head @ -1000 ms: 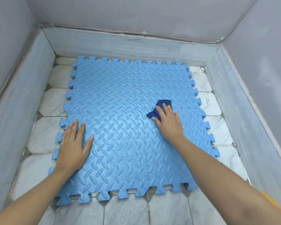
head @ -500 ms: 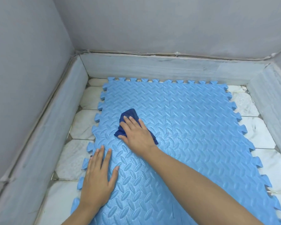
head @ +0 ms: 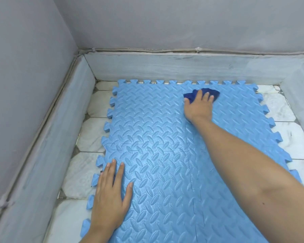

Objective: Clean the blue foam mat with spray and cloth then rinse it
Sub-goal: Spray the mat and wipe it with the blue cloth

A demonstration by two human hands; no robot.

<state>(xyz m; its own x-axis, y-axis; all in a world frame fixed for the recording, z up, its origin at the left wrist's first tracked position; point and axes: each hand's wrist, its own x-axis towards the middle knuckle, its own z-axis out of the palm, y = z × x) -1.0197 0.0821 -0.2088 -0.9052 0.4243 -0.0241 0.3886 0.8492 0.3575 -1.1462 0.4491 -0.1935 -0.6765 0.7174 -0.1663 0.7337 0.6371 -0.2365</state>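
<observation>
The blue foam mat, made of interlocking tiles with a raised oval pattern, lies flat on the tiled floor. My right hand reaches to the mat's far edge and presses a dark blue cloth down on it with straight, spread fingers; the cloth shows on both sides of the fingers. My left hand lies flat, palm down, on the mat's near left edge. No spray bottle is in view.
White marble floor tiles show along the mat's left and right sides. A low grey skirting and grey walls close in the far side and the left.
My right hand has swept the cloth from the mat's left middle out to the far edge near the back wall. My left hand stays flat on the near left part.
</observation>
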